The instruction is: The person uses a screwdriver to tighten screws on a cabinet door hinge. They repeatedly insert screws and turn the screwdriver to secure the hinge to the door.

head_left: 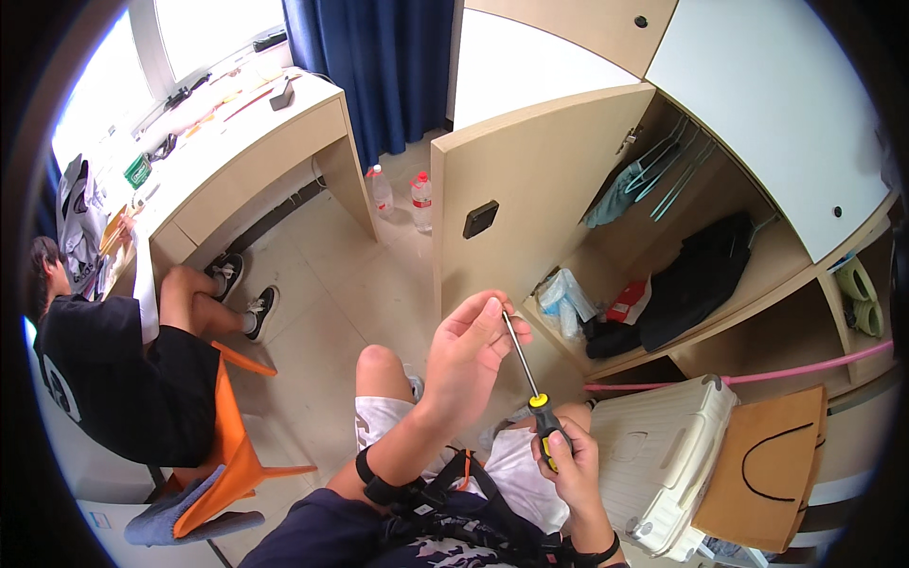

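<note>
A screwdriver (pixel 523 363) with a thin metal shaft and a black and yellow handle points up and slightly left in front of me. Its handle sits in my right hand (pixel 575 466), fingers wrapped round it and thumb along its side. At the other end, my left hand (pixel 471 348) is closed in a pinch at the shaft's tip. Whether a small piece is also between those fingertips I cannot make out. Beyond the hands stands the open wooden cabinet door (pixel 516 204), with a dark square lock (pixel 481 220) on its inner face.
Clothes and hangers (pixel 653 180) fill the open cabinet. A white suitcase (pixel 653 454) and a brown paper bag (pixel 762 464) stand close on my right. At left, another person (pixel 128 379) sits on an orange chair (pixel 232 417) by a desk (pixel 256 142). Two bottles (pixel 421 204) stand on the floor.
</note>
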Motion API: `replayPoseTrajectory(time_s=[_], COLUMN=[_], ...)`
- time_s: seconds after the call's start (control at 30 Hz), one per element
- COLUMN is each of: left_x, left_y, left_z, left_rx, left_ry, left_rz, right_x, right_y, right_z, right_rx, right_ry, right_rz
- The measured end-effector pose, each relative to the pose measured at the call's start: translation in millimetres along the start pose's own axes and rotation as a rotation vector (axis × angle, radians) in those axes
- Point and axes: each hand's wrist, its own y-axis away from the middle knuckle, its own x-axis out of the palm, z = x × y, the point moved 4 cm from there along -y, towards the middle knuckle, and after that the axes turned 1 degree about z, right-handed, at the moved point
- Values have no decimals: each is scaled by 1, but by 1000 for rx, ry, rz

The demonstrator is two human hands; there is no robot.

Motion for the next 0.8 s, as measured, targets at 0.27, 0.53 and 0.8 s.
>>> replayPoseTrajectory(time_s=[0.27,0.53,0.8], left_x=[-5,5,14], left_y=[-14,-46,-52], left_z=[9,-10,-17], left_rx=[-26,128,100], left_ry=[41,160,186], left_rz=[55,24,-27], right_x=[-5,7,2], right_y=[-6,-40,-50], right_z=[10,73,101], right_rx=[-25,-326,-339], right_ry=[32,418,492], right_rz=[-23,-174,-207])
